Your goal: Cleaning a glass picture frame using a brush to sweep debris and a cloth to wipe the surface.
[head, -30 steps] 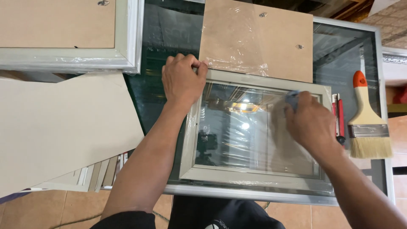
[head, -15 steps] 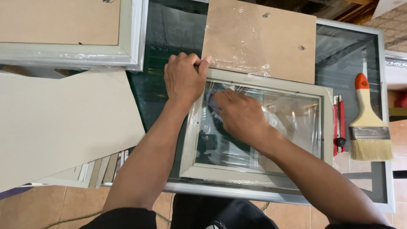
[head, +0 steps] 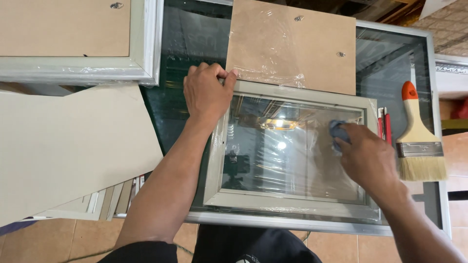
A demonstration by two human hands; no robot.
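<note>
Right hand [head: 368,158] closed around blue cloth [head: 337,130] on framed glass [head: 287,151], left hand [head: 207,92] gripping frame corner, atop glass-topped table [head: 195,44].

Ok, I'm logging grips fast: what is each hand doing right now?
Left hand: closed over the top left corner of the picture frame.
Right hand: closed on a blue cloth against the glass.

A dark green glass-topped counter [head: 195,39] with a silvery metal rim carries a pale grey rectangular picture frame [head: 292,202], a plastic-wrapped brown backing board [head: 292,46], an orange-handled flat paintbrush [head: 419,141] and a cream cardboard sheet [head: 68,146].
</note>
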